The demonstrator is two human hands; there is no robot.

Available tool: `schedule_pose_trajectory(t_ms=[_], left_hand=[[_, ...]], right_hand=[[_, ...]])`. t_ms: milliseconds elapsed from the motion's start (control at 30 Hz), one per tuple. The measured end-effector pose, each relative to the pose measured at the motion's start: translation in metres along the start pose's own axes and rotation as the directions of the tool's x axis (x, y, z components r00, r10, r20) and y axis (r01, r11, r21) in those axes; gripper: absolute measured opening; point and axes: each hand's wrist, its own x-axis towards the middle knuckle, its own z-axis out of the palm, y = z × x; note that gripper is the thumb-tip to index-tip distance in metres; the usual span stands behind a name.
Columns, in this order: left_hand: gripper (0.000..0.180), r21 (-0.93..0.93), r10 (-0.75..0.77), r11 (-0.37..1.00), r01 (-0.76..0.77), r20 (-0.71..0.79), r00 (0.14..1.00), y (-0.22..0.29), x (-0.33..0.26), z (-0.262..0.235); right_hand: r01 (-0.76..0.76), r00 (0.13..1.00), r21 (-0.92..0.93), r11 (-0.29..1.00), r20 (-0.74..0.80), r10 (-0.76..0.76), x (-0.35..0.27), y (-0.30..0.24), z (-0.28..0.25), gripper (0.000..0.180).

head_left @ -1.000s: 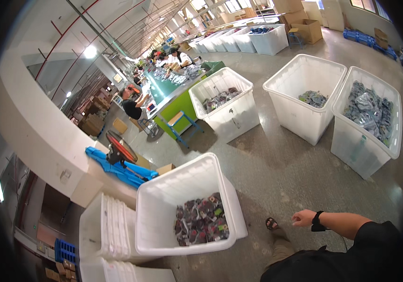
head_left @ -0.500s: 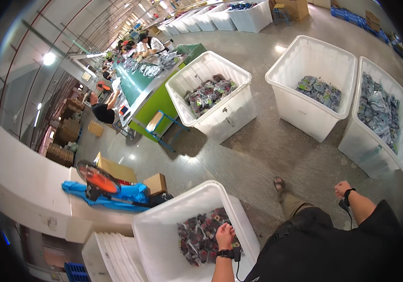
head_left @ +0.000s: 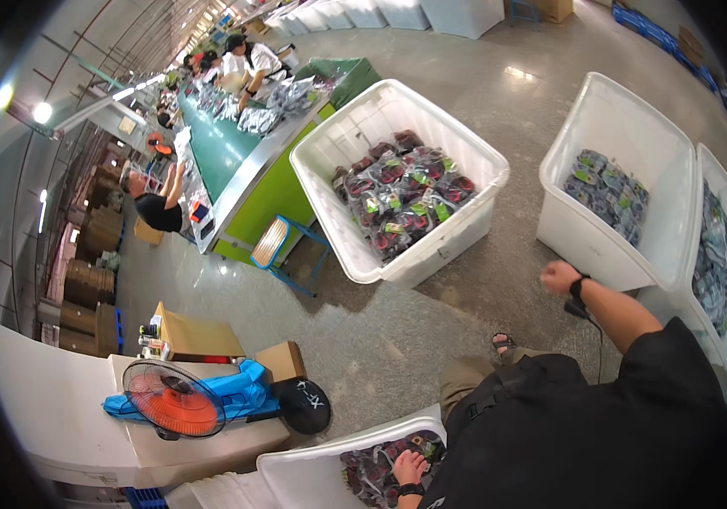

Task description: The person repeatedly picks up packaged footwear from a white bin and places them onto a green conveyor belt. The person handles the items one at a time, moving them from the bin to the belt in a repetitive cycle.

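My left hand [head_left: 410, 466] hangs at the lower edge with its fingers loosely apart and nothing in it. It shows over a white bin [head_left: 296, 467] of dark and red items in clear bags [head_left: 368, 462]; I cannot tell whether it touches them. My right hand [head_left: 560, 277] is swung forward, curled into a loose fist with nothing visible in it. Both wrists wear black bands. Ahead stands a large white bin [head_left: 457, 254] heaped with bagged dark and red items [head_left: 397, 191] bearing green labels. Nearest my right hand is another white bin [head_left: 584, 242] with bagged grey items [head_left: 609, 191].
At the far right stands a further bin of grey bagged items [head_left: 715, 254]. A blue-framed stool [head_left: 274, 246] is beside a long green-topped worktable [head_left: 228, 161], where several people work. An orange fan [head_left: 173, 399] lies at the left by a cardboard box [head_left: 280, 360].
I have moved forward: the heaped bin ahead looks larger, while the near bin has slid toward the lower edge. My right arm has swung forward and my left hand sits lower.
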Motion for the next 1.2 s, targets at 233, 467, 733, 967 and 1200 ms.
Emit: schedule_pose_trajectory(t_ms=[233, 467, 733, 967, 1200], left_hand=[[0.035, -0.184, -0.012, 0.983, -0.013, -0.135, 0.991, 0.1, 0.089, -0.008], [0.006, -0.069, 0.25, 0.968, -0.243, 0.128, 0.96, 0.378, 0.239, -0.006], [0.035, 0.204, 0.383, 0.876, -0.437, 0.257, 0.887, 0.74, 0.314, 0.075], [0.041, 0.459, 0.306, 0.688, -0.562, 0.518, 0.799, 0.866, 0.372, 0.209], [0.042, 0.645, 0.161, 0.448, -0.619, 0.623, 0.766, 0.965, 0.457, 0.251]], right_hand=[[0.17, 0.985, 0.242, 0.955, -0.016, -0.171, 0.139, -0.206, 0.029, 0.034], [-0.24, 0.971, 0.344, 0.908, 0.097, 0.22, 0.161, -0.276, 0.148, 0.027], [-0.255, 0.949, 0.224, 0.941, 0.243, 0.2, 0.172, -0.383, 0.242, 0.043], [-0.338, 0.941, 0.435, 0.835, 0.155, 0.3, 0.219, -0.46, 0.281, 0.042], [-0.074, 0.979, 0.371, 0.926, 0.205, -0.004, 0.332, -0.578, 0.304, 0.045]])
